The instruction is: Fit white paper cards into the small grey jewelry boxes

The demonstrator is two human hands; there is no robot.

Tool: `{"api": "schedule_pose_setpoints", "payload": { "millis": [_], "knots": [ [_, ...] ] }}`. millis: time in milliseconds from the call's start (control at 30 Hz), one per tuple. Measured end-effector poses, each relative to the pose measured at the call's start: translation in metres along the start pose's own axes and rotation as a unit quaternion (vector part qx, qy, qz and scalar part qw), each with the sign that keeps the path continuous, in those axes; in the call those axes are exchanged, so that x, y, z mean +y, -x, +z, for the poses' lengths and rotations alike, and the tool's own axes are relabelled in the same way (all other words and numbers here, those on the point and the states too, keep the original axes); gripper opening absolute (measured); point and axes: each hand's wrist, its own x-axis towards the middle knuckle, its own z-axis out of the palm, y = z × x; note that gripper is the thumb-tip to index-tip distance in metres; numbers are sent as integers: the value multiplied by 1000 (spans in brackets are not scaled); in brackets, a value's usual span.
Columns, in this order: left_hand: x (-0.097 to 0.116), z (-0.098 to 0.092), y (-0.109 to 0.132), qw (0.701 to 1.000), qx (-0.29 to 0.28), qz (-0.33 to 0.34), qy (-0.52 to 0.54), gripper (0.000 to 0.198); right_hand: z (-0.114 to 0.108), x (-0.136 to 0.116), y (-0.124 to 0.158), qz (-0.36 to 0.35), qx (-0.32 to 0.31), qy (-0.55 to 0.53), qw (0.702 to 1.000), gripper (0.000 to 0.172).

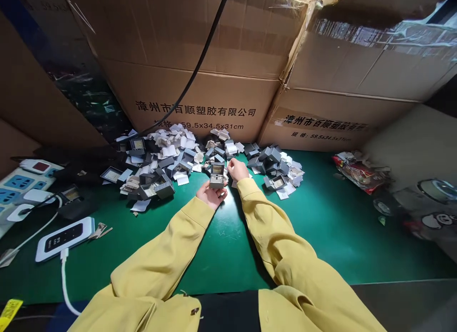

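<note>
As LH (pixel 212 196) holds box (pixel 217 176), RH (pixel 238 170) nr

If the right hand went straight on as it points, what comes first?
Probably the middle heap of grey boxes and white pieces beyond the right hand; depth is unclear, so it might brush the open box in the left hand first.
</note>
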Motion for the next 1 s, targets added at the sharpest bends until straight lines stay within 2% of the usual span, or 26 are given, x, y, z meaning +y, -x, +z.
{"api": "schedule_pose_setpoints", "payload": {
  "millis": [100,167,367,567,733,800,867,933,1000],
  "knots": [
    [-4,5,1,999,11,-35,1,33,-10,9,9,5,48,-57,997,14],
    [-6,6,0,999,12,-43,4,34,-12,12,10,-5,55,-77,995,17],
    [-5,6,0,998,24,-49,18,31,-3,1,-4,-18,-30,1,999,26],
    [-4,8,3,998,27,-59,17,27,-2,-14,-12,-7,-61,3,998,24],
    [-1,6,1,998,44,-33,19,25,-8,-9,-13,16,-62,-16,998,17],
    [1,5,1,998,43,-31,15,22,-14,-3,-9,13,-33,-37,999,14],
    [2,4,-1,998,42,-36,11,18,-20,4,2,-3,25,-106,994,12],
    [0,3,-2,999,40,-37,1,16,-25,11,18,-30,78,-215,973,12],
    [-2,1,-3,999,30,-29,-20,15,-28,18,39,-47,90,-301,948,15]
  ]
}}
